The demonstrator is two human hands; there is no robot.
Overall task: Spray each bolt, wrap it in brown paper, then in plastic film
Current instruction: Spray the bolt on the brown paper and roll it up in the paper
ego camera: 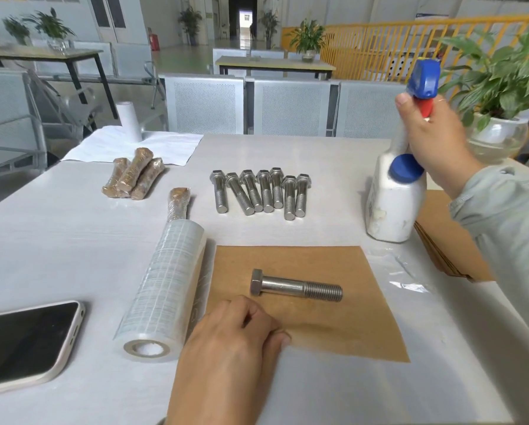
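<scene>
The bolt (296, 287) in hand lies flat on the brown paper (333, 320), near the middle of the sheet, with its long axis running left to right: the hexagonal head points to the person's left and the threaded end to the right. The left hand (235, 338) rests on the near left part of the paper, just in front of the bolt head and not touching the bolt; its fingers are curled loosely and seem to press the paper down, though I cannot tell if they pinch its edge. The right hand (432, 139) is well apart, up at the far right, with its fingers wrapped around the neck of the white spray bottle (392, 204), whose base is at the table (73, 240). I judge the left hand is clearly nearer to the bolt, so folding the near edge over the shaft falls to it, while the right hand must first release the bottle.
</scene>
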